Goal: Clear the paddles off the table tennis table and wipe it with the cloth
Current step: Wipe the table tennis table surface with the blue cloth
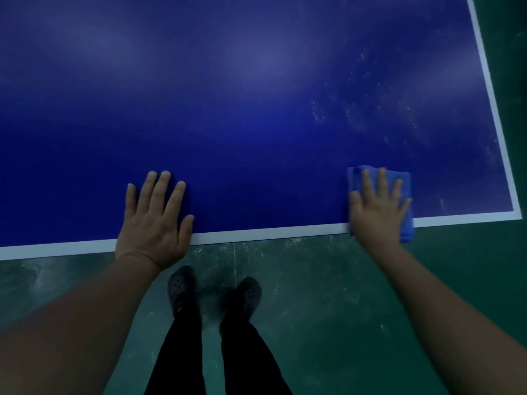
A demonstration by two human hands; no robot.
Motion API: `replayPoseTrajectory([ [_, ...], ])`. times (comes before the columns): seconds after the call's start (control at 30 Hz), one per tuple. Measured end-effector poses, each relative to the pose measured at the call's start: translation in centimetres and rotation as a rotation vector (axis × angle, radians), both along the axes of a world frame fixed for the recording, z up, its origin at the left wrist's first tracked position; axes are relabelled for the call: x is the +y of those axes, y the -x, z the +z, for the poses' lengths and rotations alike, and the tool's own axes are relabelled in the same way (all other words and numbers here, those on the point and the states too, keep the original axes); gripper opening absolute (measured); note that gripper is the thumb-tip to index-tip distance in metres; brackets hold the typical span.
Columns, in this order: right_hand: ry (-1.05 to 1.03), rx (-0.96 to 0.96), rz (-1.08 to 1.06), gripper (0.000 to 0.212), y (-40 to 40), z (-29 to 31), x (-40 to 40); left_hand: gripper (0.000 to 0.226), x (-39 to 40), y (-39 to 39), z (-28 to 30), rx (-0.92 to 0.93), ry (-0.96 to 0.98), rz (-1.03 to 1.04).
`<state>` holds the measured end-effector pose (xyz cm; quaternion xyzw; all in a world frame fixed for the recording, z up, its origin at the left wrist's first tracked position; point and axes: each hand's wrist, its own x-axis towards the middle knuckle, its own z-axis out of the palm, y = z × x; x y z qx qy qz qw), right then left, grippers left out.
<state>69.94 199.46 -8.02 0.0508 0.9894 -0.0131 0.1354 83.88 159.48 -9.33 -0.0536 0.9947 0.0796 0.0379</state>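
Note:
The blue table tennis table [242, 109] fills the upper view, its white border line running along the near edge and the right side. A folded blue cloth [406, 192] lies at the near right corner, overhanging the edge a little. My right hand [377, 208] presses flat on the cloth with fingers spread. My left hand [155, 220] rests flat on the bare table by the near edge, fingers straight. Pale specks and smears show on the table surface at the right. No paddle is in view.
The green floor [328, 295] lies below the table's near edge and beyond its right side. My own legs in dark trousers and dark clogs [181, 289] stand just in front of the table edge.

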Motion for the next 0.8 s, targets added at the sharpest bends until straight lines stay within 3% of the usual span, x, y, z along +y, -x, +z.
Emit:
replayPoseTrajectory([
  [0.07,0.029,0.021,-0.132,0.065,1.6,0.3,1.9,0.070,0.0,0.0,-0.1,0.007,0.002,-0.005],
  [0.17,0.066,0.054,-0.287,0.063,2.2,0.1,-1.7,0.070,0.1,-0.1,-0.1,0.007,0.008,-0.002],
  [0.23,0.071,0.054,-0.122,0.062,0.6,-0.3,-6.9,0.070,0.1,0.0,0.0,-0.001,0.012,0.001],
  [0.33,0.116,0.001,0.479,0.064,-2.7,-0.4,-12.1,0.071,0.3,0.1,0.5,-0.011,0.013,0.017],
  [0.37,0.125,-0.014,0.584,0.065,-2.5,-0.2,-11.8,0.071,0.3,0.2,0.6,-0.015,0.011,0.018],
  [0.57,0.076,0.013,0.439,0.065,0.2,-0.2,-8.8,0.072,0.4,0.2,1.2,-0.052,-0.022,0.040],
  [0.8,0.099,0.047,0.474,0.064,5.3,-0.3,-11.1,0.058,0.0,3.6,2.0,0.052,-0.120,0.076],
])
